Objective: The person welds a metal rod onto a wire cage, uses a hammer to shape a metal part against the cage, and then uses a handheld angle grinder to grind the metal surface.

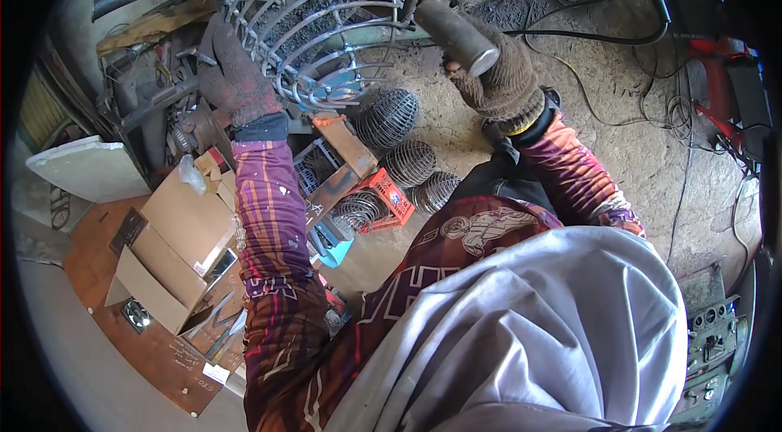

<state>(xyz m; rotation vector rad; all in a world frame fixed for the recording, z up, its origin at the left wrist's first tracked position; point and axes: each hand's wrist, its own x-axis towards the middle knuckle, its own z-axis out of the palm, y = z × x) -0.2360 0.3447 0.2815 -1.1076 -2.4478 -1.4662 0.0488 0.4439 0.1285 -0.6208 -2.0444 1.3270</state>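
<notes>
One cylinder (454,35) in right hand (500,80)

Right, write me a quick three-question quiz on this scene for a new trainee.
1. Multiple choice: what does the right hand hold?
A. a cardboard sheet
B. a thick metal cylinder
C. a paintbrush

2. True or false: in the picture, the left hand is at the lower left part of the curved-rod metal frame.

3. Fill in the blank: to the right of the open cardboard box in the picture, a red-orange plastic ____ sits among balls of coiled wire.

Key:
1. B
2. True
3. crate
</notes>
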